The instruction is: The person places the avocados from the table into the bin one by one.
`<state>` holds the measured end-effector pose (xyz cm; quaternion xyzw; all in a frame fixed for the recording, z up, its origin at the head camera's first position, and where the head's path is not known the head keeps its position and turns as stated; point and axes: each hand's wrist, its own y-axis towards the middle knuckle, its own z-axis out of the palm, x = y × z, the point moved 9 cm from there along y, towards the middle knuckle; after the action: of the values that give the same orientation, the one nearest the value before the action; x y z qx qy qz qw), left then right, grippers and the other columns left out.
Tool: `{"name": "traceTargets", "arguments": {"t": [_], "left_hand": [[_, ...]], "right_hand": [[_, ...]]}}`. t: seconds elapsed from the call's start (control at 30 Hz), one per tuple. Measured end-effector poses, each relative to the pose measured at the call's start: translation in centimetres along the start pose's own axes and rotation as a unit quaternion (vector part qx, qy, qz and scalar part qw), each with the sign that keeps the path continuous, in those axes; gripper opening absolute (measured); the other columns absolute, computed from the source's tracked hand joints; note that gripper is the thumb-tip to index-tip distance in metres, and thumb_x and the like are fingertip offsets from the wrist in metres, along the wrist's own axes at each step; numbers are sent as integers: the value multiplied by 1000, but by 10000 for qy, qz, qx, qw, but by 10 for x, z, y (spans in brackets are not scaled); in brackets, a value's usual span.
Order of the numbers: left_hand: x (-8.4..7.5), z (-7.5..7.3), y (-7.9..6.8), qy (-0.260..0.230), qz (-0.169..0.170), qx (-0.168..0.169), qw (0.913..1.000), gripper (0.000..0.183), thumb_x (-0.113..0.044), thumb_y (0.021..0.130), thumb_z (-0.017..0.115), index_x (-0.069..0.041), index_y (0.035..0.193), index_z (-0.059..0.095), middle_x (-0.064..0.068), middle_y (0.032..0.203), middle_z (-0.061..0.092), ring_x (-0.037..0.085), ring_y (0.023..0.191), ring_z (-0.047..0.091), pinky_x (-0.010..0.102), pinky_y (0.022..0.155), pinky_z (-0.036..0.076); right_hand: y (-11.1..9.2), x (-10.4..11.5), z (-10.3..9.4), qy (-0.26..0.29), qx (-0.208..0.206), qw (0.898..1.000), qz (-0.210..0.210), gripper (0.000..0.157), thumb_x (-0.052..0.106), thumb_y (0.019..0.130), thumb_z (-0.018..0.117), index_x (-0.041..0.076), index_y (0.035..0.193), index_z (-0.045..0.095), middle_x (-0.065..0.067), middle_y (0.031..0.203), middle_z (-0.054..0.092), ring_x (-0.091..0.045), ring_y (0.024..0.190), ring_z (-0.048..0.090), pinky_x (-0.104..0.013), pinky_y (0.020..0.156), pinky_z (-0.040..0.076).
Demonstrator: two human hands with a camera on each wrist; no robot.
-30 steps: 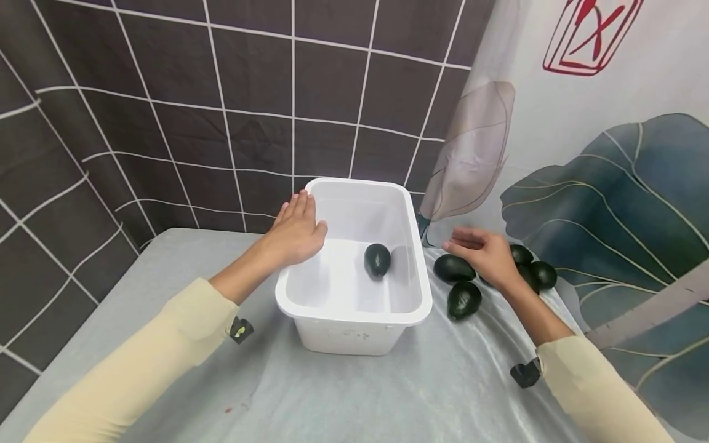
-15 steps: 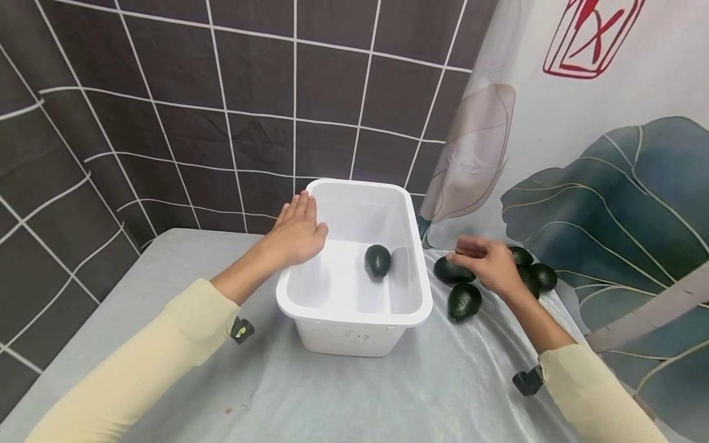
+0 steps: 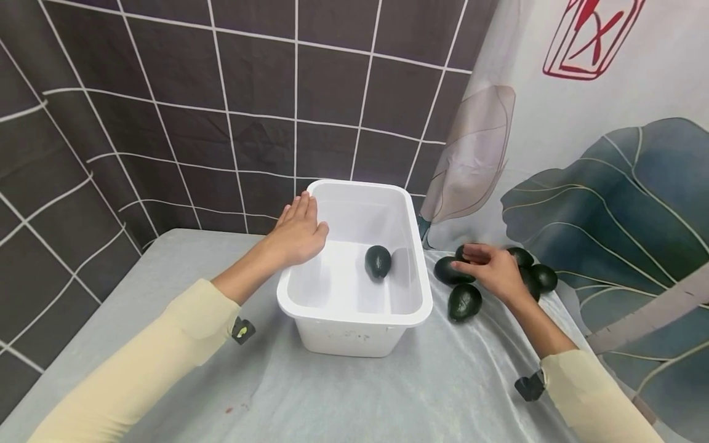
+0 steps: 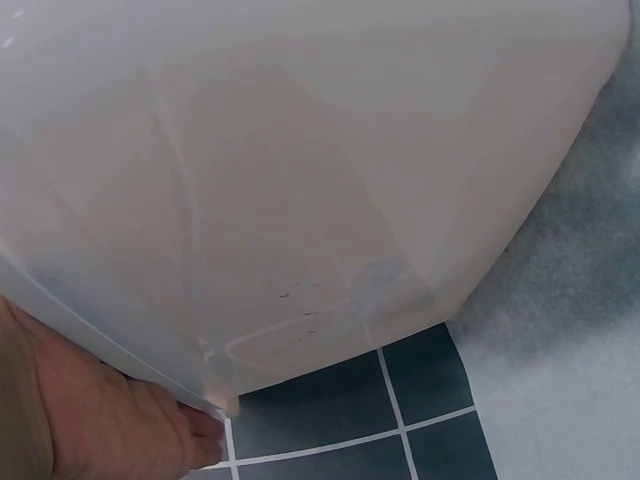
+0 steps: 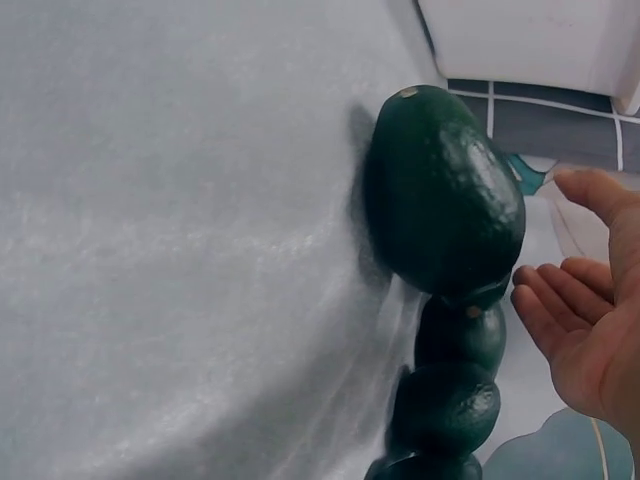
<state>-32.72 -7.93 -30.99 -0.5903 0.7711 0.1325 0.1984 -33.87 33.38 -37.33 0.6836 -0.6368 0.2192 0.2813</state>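
Observation:
A white plastic tub (image 3: 354,318) stands in the middle of the table with one dark green avocado (image 3: 378,262) on its floor. My left hand (image 3: 296,232) lies with straight fingers along the tub's left rim; in the left wrist view the hand (image 4: 120,420) touches the tub wall (image 4: 300,200). Over a group of avocados right of the tub hovers my right hand (image 3: 490,269), hiding some of them. In the right wrist view that hand (image 5: 590,310) is empty, thumb apart from fingers, beside a large avocado (image 5: 445,195) with several more behind it.
Grey cloth covers the table (image 3: 332,400). Dark fabric with a white grid (image 3: 249,92) hangs behind and at the left. A white curtain with leaf prints (image 3: 609,184) hangs close to the avocados on the right.
My right hand has shifted slightly right and down, away from the tub, uncovering part of an avocado behind its fingers. The left hand keeps its place on the rim.

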Motion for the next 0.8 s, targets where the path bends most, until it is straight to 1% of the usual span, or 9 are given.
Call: {"name": "traceTargets", "arguments": {"t": [0.03, 0.1, 0.13, 0.17, 0.2, 0.27, 0.47, 0.63, 0.8], "left_hand": [[0, 0, 0, -4, 4, 3, 10000, 81, -38, 115, 23, 9, 177, 1, 26, 189, -10, 43, 179, -9, 55, 146, -5], [-1, 0, 0, -5, 13, -3, 10000, 80, -38, 115, 23, 9, 177, 1, 27, 189, -10, 43, 179, -9, 55, 146, -4], [-1, 0, 0, -2, 14, -1, 10000, 81, -38, 115, 22, 9, 177, 1, 27, 189, -10, 43, 179, -8, 55, 146, -4], [-1, 0, 1, 1, 13, -6, 10000, 81, -38, 115, 22, 9, 177, 1, 27, 189, -10, 43, 179, -8, 55, 146, -4], [-1, 0, 1, 2, 10, -7, 10000, 81, -38, 115, 22, 9, 177, 1, 27, 189, -10, 43, 179, -8, 54, 147, -4], [-1, 0, 1, 11, -6, -5, 10000, 81, -38, 115, 22, 9, 177, 1, 26, 189, -10, 43, 179, -8, 54, 147, -4], [1, 2, 0, 60, -69, 48, 9999, 81, -39, 115, 21, 8, 177, -1, 25, 189, -12, 42, 179, -11, 54, 146, -7], [1, 2, 1, 72, -50, 46, 10000, 81, -39, 115, 21, 8, 177, -1, 25, 189, -12, 42, 178, -12, 54, 146, -8], [1, 2, 2, 89, -43, 14, 9999, 81, -39, 115, 21, 8, 177, -1, 26, 189, -11, 42, 179, -12, 54, 146, -8]], "right_hand": [[0, -2, 0, -36, -5, 10000, 14, 77, 48, 100, 87, -2, 154, 66, -27, 152, 71, -46, 138, 72, -11, 89, 56], [0, -5, 1, -125, 4, 9999, 74, 77, 50, 100, 86, -3, 153, 67, -27, 151, 72, -46, 138, 72, -26, 98, 63], [0, -6, 1, -156, 18, 9998, 99, 78, 51, 100, 86, -3, 153, 67, -28, 150, 72, -46, 138, 71, -33, 102, 64], [0, -8, 1, -185, 24, 9998, 123, 78, 51, 99, 86, -3, 152, 67, -28, 150, 72, -46, 138, 71, -34, 102, 64], [0, -9, 2, -214, 31, 9996, 154, 78, 52, 99, 86, -3, 152, 67, -28, 149, 72, -46, 138, 71, -43, 107, 64], [0, -11, 4, -276, 49, 9994, 199, 79, 52, 99, 86, -3, 152, 67, -28, 148, 73, -46, 137, 71, -60, 113, 59], [2, -16, 7, -488, 115, 9985, 224, 80, 51, 99, 86, -3, 153, 66, -30, 149, 72, -48, 138, 70, -64, 117, 56], [3, -18, 8, -728, 152, 9969, 258, 82, 50, 98, 87, -5, 154, 65, -31, 148, 71, -50, 138, 68, -67, 117, 53], [8, -21, 12, -948, 266, 9948, 277, 83, 48, 98, 86, -7, 156, 61, -32, 150, 69, -53, 142, 62, -71, 122, 45]]}}
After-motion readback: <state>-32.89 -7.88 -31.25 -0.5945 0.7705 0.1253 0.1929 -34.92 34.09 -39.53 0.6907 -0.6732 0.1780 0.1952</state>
